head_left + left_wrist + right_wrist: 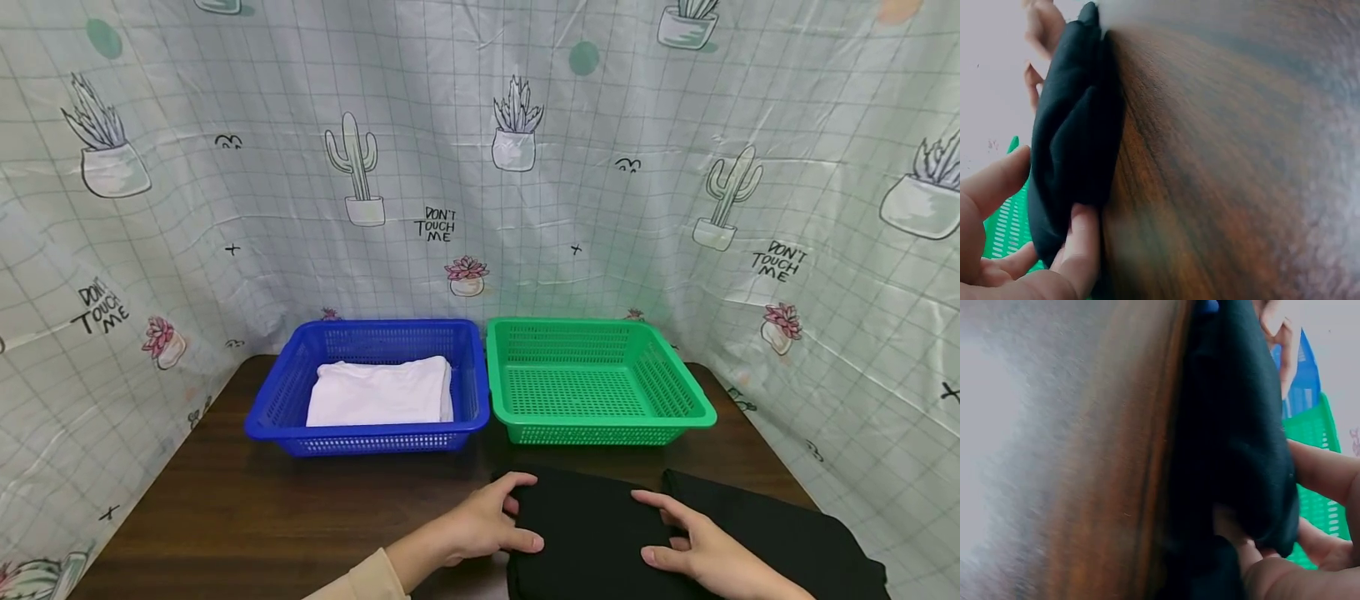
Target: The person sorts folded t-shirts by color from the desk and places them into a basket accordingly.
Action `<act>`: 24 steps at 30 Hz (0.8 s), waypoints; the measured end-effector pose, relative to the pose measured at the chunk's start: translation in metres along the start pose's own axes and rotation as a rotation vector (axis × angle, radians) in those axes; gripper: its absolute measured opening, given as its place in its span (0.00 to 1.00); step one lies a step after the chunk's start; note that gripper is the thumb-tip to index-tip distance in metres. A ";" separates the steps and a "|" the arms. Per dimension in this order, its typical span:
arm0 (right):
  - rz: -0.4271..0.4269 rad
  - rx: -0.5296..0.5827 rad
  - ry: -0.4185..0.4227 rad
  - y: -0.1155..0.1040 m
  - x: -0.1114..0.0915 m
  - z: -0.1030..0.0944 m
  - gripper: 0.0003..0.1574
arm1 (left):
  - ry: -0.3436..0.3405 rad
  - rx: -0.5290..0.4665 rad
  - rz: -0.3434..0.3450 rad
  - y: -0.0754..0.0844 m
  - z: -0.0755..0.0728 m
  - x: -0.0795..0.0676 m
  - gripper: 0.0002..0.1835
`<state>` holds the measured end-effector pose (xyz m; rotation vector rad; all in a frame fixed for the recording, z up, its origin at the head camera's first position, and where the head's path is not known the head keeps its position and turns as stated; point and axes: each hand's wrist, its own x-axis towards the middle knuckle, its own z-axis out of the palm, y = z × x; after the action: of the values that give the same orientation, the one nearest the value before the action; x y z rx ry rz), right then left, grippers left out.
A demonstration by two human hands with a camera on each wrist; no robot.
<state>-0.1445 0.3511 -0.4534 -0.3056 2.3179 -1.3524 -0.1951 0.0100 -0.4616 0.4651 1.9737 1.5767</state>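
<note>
A folded black cloth point(592, 533) lies at the front right of the table, between my two hands. My left hand point(483, 521) grips its left side, thumb and index finger on top. In the left wrist view, other fingers point(1082, 250) of that hand are tucked against the cloth's underside. My right hand point(701, 542) holds the opposite side. Seen from the right wrist, its fingers point(1325, 469) close around the thick layered edge point(1260, 444). A second black cloth point(780, 533) lies to the right, partly behind the right hand and wrist.
A blue basket point(367, 442) stands at the back left with a folded white cloth point(378, 392) inside. Beside it, right of centre, is a green basket point(600, 435) whose perforated floor shows. Dark wooden tabletop point(225, 517) extends left. A patterned curtain point(405, 150) surrounds the back and sides.
</note>
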 end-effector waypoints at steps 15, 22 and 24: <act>0.008 0.143 0.032 0.008 0.002 0.002 0.42 | 0.065 -0.030 0.010 0.001 0.006 0.004 0.40; -0.026 0.177 0.039 0.000 -0.003 0.000 0.42 | 0.066 -0.046 0.048 0.008 0.009 0.003 0.40; -0.032 0.186 0.049 -0.004 -0.005 -0.002 0.43 | 0.059 -0.053 0.060 0.013 0.008 0.002 0.40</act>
<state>-0.1409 0.3526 -0.4477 -0.2553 2.2133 -1.5945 -0.1923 0.0205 -0.4511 0.4662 1.9729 1.6934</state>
